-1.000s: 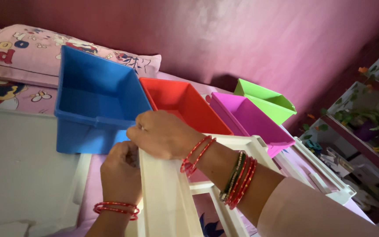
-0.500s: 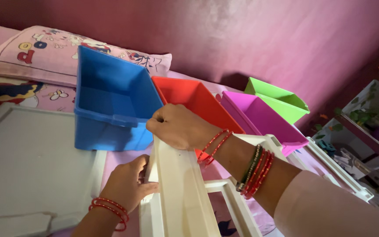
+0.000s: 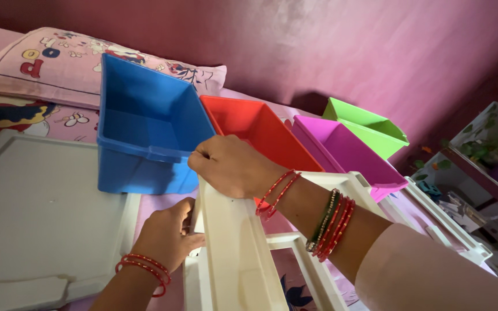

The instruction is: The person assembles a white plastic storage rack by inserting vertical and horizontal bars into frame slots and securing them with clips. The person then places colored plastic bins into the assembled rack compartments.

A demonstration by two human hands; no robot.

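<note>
White frame point(image 3: 243, 259) of plastic rails stands on the bed near its front edge, under both hands; the right hand point(image 3: 234, 167) is curled over the top end of its sloping rail, fingers closed on it; the left hand point(image 3: 168, 236) grips the rail's left side lower down; just beyond sit a blue bin point(image 3: 145, 132), a red bin point(image 3: 255, 129), a magenta bin point(image 3: 347, 152) and a green bin point(image 3: 367, 124) in a row; a flat white panel point(image 3: 36, 207) lies left; a pillow point(image 3: 59, 66) rests at the bed's far edge.

No packages, labels, signs or screens can be made out.
</note>
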